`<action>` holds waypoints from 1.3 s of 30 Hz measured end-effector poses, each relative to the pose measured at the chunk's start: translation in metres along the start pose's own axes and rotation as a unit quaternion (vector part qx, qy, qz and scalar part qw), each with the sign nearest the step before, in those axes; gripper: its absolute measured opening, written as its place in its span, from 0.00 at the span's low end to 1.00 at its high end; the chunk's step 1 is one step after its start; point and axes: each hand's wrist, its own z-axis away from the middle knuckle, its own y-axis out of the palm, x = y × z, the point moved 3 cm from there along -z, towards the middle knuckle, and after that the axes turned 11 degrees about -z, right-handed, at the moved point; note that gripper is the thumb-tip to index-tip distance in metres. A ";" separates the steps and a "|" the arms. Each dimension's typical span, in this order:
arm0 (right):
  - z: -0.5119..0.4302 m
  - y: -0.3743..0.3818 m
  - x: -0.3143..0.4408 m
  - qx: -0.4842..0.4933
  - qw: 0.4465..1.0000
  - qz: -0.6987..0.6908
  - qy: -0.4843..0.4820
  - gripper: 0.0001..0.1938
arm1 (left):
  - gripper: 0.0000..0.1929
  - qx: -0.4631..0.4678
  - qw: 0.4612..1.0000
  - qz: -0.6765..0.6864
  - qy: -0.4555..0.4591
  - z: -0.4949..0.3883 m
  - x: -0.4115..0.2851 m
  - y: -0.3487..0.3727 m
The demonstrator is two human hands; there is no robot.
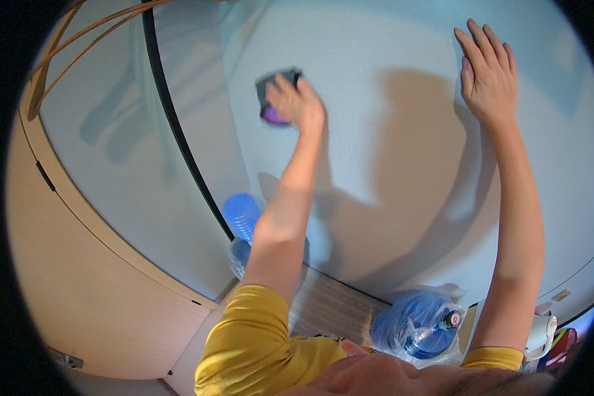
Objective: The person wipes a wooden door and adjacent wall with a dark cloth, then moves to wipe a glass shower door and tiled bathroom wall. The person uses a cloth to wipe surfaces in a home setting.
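Observation:
My left hand is spread over a dark grey and purple pad or cloth, which it holds flat against the pale blue wall. This hand is blurred, and its palm is hidden. Higher up and to the right, my right hand lies on the same wall with its fingers apart and nothing in it. Shadows of the head and arms fall on the wall between the two hands.
Below stands a large blue water bottle in clear plastic. A blue ribbed plastic item is beside a black-edged panel. Wooden cabinet doors curve along the left. A white container stands at lower right.

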 end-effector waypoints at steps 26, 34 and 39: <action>-0.007 -0.009 0.007 0.022 0.999 -0.043 -0.004 0.22 | 0.38 0.190 0.897 0.001 0.399 0.234 0.054 -0.040; -0.010 -0.010 0.006 0.011 0.999 -0.046 -0.003 0.21 | 0.36 0.151 0.889 -0.014 0.432 0.092 -0.057 -0.028; -0.016 -0.008 0.007 0.007 0.999 -0.041 -0.013 0.21 | 0.33 -0.002 0.905 0.059 0.421 -0.030 -0.151 -0.030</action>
